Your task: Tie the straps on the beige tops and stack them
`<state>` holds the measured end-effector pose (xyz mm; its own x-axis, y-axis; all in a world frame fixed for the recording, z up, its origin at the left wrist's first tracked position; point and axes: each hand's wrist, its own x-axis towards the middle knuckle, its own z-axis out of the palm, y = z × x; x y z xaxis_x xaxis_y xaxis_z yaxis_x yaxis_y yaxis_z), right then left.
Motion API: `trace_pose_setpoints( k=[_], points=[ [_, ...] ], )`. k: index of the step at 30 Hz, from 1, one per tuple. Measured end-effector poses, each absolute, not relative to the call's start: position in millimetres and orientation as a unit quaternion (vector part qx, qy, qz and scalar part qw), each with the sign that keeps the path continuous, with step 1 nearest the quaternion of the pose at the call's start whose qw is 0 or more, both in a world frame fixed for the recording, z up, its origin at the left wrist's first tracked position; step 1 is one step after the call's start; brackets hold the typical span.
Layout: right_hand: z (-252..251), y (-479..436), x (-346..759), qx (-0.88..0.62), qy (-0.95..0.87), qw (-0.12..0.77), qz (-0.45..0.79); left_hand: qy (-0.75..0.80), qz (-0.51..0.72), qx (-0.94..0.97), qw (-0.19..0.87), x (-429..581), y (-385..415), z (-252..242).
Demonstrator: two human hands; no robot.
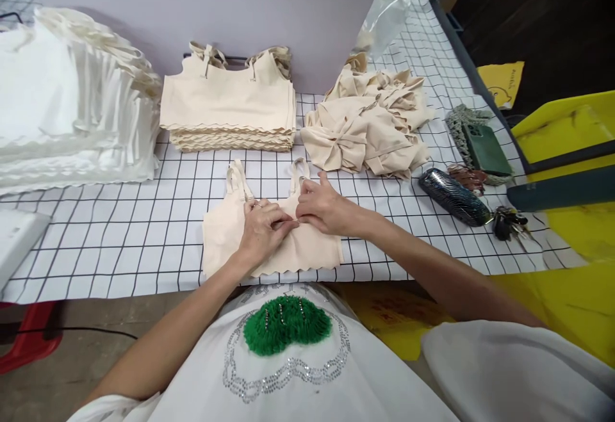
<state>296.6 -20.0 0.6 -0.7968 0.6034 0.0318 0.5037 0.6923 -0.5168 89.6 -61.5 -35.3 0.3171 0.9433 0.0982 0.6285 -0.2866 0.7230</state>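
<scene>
A beige bra top (307, 249) lies flat near the table's front edge, its two straps pointing away from me and its scalloped hem towards me. At the middle of its neckline my left hand (263, 227) is closed, thumb and fingertips pinching the fabric. Right beside it, my right hand (323, 207) pinches the same cloth, with one finger raised. The two hands nearly touch, and what lies between the fingertips is too small to make out.
Behind stand a neat stack of beige bra tops (225, 98), a rumpled beige pile (369, 121) and a tall white garment stack (72, 102). To the right are a green phone (487, 150), a dark patterned case (454, 196) and keys (512, 223) on the checked tablecloth (182, 217).
</scene>
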Motion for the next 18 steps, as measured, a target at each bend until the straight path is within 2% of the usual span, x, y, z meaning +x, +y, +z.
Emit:
trace_pose_setpoints(
  k=[4, 8, 14, 18],
  points=[
    [17.7, 7.4, 301.8, -0.299, -0.891, 0.078, 0.331, 0.499, 0.263, 0.733, 0.38, 84.5, -52.9, -26.0],
    [27.8, 23.0, 301.8, -0.262, -0.896, 0.086, 0.348, 0.475, 0.283, 0.702, 0.448, 81.1, -46.6, -19.8],
    [33.3, 37.9, 303.4, -0.292, -0.894, 0.074, 0.332, 0.488, 0.257, 0.734, 0.396, 83.3, -47.1, -25.1],
    [45.9, 52.2, 303.7, -0.335, -0.899, 0.092, 0.265, 0.507, 0.223, 0.75, 0.361, 87.8, -46.5, -28.3]
  ],
)
